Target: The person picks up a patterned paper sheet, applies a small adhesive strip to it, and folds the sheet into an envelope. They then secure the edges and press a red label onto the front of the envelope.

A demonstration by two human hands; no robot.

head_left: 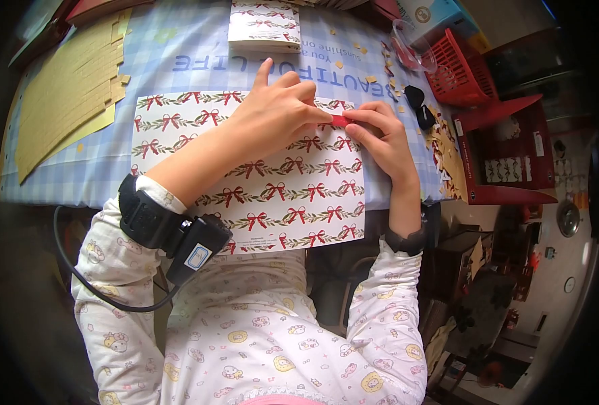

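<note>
A white sheet of card printed with rows of red bows and green garlands [272, 175] lies at the table's front edge, its near part overhanging toward my lap. Across its upper part reaches my left hand [279, 101], one finger stretched away from me and the fingertips on the right closed at a small red strip [340, 121]. The strip's other end is pinched between thumb and finger of my right hand [382, 138], by the sheet's upper right corner. What the strip is exactly I cannot make out. Beyond my left hand sits a stack of similarly printed cards [264, 25].
Yellowish paper sheets with cut strips [73, 88] lie on the left of the blue checked tablecloth [158, 57]. Paper scraps [446, 148], a black object [417, 104], a red basket [458, 67] and an open dark red box [502, 158] are on the right.
</note>
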